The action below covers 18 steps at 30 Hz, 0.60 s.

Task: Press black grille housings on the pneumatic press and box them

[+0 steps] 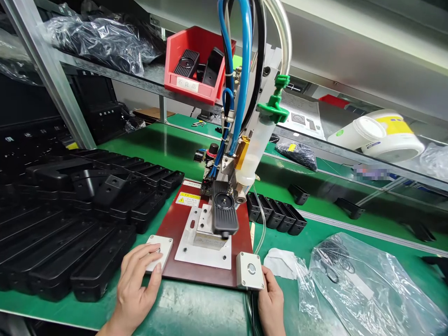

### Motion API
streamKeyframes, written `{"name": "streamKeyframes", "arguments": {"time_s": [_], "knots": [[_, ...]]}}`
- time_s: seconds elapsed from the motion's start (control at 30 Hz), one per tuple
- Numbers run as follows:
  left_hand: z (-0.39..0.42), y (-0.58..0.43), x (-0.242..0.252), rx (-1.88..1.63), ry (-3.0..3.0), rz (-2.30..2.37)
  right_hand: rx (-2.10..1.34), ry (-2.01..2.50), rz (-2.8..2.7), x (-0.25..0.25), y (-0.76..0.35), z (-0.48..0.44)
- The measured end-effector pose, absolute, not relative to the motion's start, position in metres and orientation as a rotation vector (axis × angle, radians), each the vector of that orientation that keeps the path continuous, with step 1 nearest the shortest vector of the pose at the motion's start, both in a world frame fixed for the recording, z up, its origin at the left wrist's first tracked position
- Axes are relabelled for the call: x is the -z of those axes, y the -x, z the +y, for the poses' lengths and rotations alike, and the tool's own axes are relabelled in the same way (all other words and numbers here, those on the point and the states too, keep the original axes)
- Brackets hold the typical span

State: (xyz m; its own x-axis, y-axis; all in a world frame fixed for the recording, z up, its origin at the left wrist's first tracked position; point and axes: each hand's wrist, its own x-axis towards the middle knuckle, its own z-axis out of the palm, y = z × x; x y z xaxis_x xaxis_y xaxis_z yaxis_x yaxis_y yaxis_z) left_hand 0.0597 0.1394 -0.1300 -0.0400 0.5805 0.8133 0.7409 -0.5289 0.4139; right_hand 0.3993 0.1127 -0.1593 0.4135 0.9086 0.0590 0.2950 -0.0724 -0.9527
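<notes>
My left hand (136, 283) lies flat with fingers stretched over the left grey button box (161, 247) at the front corner of a dark red base plate (177, 224). Beside the right grey button box (249, 270), my right hand (271, 303) rests with its thumb against the box's edge and its fingers curled; it holds nothing I can see. On the metal fixture (205, 240) in the plate's middle sits a black ribbed plastic part (224, 213). Above it hangs a dispensing head with a syringe (257, 144) and blue hoses (241, 70).
Stacks of black plastic parts (70, 224) fill the left of the green bench. A short row of black parts (276, 214) lies right of the machine. Clear plastic bags (364, 280) lie at front right. A red bin (198, 63) and white tubs (381, 135) stand on shelves.
</notes>
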Motion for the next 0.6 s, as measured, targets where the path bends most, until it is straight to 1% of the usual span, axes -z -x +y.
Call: {"name": "streamKeyframes", "arguments": {"time_s": [0.6], "knots": [[0.1403,-0.0589,0.1282,1.571,2.085,-1.410,-0.804,1.629,-1.060,0.1620,-0.4011,0.1113]]}}
